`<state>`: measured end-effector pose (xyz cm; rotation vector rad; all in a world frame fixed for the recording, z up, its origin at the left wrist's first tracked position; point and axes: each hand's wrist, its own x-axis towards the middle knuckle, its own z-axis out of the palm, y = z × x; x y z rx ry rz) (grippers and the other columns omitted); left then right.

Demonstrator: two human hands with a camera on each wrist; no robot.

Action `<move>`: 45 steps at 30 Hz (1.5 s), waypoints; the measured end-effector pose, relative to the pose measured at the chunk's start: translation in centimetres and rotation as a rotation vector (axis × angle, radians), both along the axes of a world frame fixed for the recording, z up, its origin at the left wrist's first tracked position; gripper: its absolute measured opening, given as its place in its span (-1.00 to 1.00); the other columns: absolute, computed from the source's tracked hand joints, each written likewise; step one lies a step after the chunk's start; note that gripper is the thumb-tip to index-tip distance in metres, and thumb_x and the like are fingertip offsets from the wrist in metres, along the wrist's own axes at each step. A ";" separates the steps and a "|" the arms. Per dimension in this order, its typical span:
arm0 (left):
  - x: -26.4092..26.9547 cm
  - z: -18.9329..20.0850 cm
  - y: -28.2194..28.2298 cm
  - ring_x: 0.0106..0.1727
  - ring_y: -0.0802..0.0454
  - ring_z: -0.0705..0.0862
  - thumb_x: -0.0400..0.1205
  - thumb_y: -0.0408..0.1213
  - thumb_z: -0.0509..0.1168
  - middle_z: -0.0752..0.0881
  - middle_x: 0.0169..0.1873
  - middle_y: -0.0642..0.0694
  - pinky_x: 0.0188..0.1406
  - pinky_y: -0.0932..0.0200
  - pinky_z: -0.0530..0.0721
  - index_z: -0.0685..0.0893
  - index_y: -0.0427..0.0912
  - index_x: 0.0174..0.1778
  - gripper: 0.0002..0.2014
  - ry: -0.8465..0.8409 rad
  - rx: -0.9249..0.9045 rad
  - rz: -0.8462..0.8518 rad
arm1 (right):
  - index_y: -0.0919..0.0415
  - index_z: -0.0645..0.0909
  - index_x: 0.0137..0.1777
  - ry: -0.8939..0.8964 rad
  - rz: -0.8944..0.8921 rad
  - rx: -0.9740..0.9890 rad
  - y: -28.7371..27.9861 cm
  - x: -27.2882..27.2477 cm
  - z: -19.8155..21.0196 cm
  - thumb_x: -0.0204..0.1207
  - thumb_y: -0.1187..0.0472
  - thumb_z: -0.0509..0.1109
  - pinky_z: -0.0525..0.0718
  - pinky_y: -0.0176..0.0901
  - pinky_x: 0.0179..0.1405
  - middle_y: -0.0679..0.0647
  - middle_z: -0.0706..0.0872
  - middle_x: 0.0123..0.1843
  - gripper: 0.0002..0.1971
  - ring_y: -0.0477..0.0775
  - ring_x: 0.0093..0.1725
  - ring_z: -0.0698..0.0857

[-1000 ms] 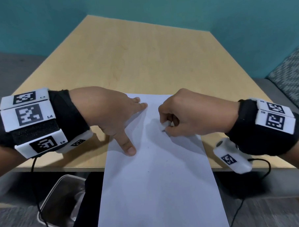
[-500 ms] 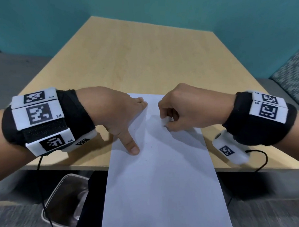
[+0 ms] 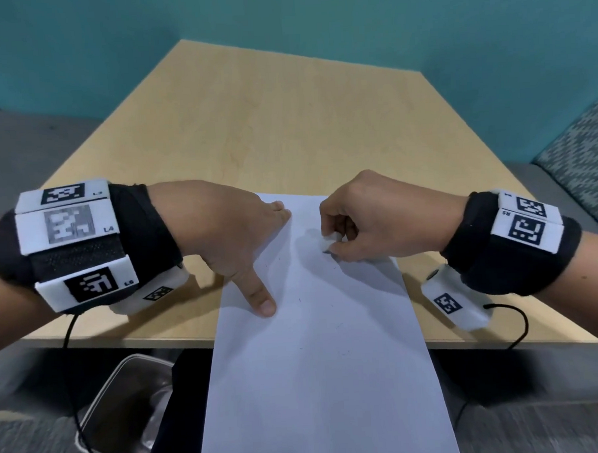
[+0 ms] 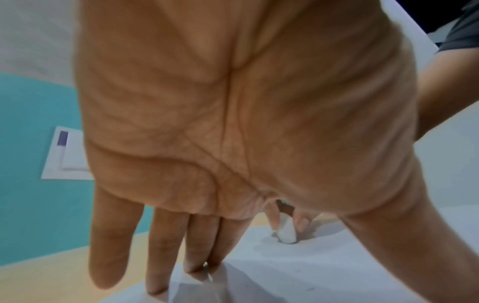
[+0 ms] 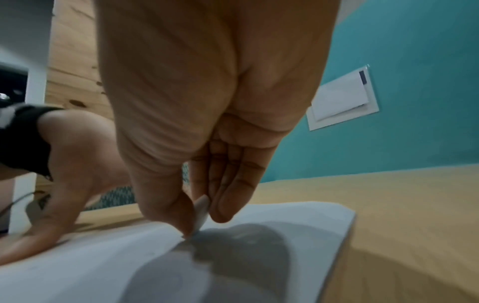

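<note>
There is one white sheet of paper (image 3: 316, 345) on the one wooden table (image 3: 286, 124). Its far part lies on the tabletop and its near part hangs over the table's front edge. Two hands work on it.

The left hand (image 3: 229, 236) is spread flat, with straight fingers at the left edge of the sheet and the thumb stretched apart, its tip pressing on the paper. It grasps nothing.

The right hand (image 3: 369, 220) is curled, and its thumb and fingertips pinch one small white eraser (image 3: 329, 240). The lower end of the eraser touches the paper, in the far middle part of the sheet, just beside the left hand's fingers. A few thin dark marks show on the paper.

Each wrist carries one black band (image 3: 518, 251) with white marker tags. Under the table stands one metal bin (image 3: 127, 405). On the teal wall I count one white plate (image 4: 67, 155).
</note>
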<state>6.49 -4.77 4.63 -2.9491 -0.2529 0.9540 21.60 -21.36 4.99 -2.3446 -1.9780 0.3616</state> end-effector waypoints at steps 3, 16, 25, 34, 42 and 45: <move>-0.1 0.0 1.1 0.18 0.04 0.71 0.08 0.76 0.39 0.65 0.35 0.17 0.20 -0.10 0.72 0.33 0.14 0.65 0.26 -0.050 -0.042 0.039 | 0.04 0.75 -0.02 0.005 -0.011 0.004 -0.1 0.2 -0.3 0.52 -0.01 0.55 0.78 -0.05 -0.21 -0.20 0.76 -0.31 -0.84 -0.18 -0.24 0.74; -0.4 0.1 1.8 0.67 0.04 0.45 0.26 0.61 0.48 -0.24 0.84 0.27 0.53 -0.02 0.52 -0.27 0.18 0.87 0.45 0.028 0.019 0.085 | 0.01 0.67 -0.11 -0.074 0.090 -0.026 1.1 -1.0 -0.2 0.53 0.08 0.49 0.71 -0.08 -0.30 -0.14 0.73 -0.30 -0.94 -0.11 -0.26 0.67; -0.1 0.8 0.9 0.82 0.04 0.18 0.31 0.64 0.41 -0.15 0.85 0.26 0.70 -0.11 0.36 -0.17 0.35 0.85 0.30 0.029 -0.023 0.054 | 0.02 0.70 -0.13 -0.047 0.015 -0.017 1.1 0.7 -0.2 0.52 0.04 0.53 0.78 0.02 -0.25 -0.12 0.76 -0.30 -0.90 -0.10 -0.27 0.72; -0.4 -0.3 1.0 0.79 0.06 0.27 0.24 0.68 0.41 -0.24 0.84 0.26 0.57 -0.05 0.50 -0.29 0.30 0.85 0.41 -0.011 -0.022 0.051 | 0.04 0.65 -0.12 -0.128 0.130 -0.021 1.3 -1.7 -0.3 0.54 0.10 0.43 0.71 0.03 -0.25 -0.08 0.72 -0.26 -0.94 0.00 -0.23 0.65; -0.2 0.0 0.8 0.71 0.04 0.39 0.26 0.66 0.42 -0.24 0.85 0.24 0.53 -0.04 0.53 -0.28 0.17 0.87 0.44 0.006 -0.001 0.084 | 0.02 0.63 -0.20 -0.137 0.076 0.010 2.5 -0.2 -0.2 0.48 0.14 0.42 0.75 0.09 -0.26 -0.09 0.70 -0.33 -0.95 -0.03 -0.29 0.63; -0.1 -0.1 0.8 0.70 0.03 0.41 0.26 0.65 0.43 -0.24 0.85 0.24 0.46 0.00 0.54 -0.31 0.18 0.86 0.45 0.007 -0.006 0.078 | 0.03 0.66 -0.14 -0.121 0.127 -0.030 2.3 -0.8 -0.2 0.51 0.12 0.44 0.72 0.01 -0.26 -0.09 0.72 -0.30 -0.97 -0.04 -0.26 0.63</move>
